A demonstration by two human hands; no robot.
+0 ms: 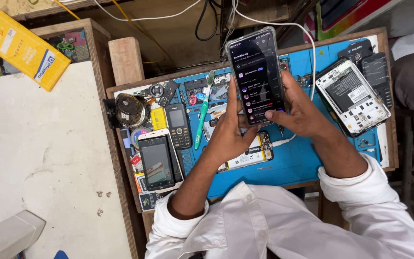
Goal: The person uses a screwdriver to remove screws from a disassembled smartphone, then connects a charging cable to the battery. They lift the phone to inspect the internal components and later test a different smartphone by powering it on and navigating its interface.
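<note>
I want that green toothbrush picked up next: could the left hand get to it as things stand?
Probably yes. The green toothbrush lies uncovered on the blue mat, right beside the left hand; but that hand is holding the lit smartphone and would have to let go.

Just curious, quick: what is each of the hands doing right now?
Left hand: closed around the lit smartphone.
Right hand: holding the same smartphone, thumb on its screen.

Both forearms come up from the near edge, the white sleeves pushed back above the wrists. The left hand (pixel 228 132) is raised with fingers curled closed in a grip, palm turned to the right. The right hand (pixel 303 112) also grips, its thumb stretched to the left and bent at the tip.
</note>
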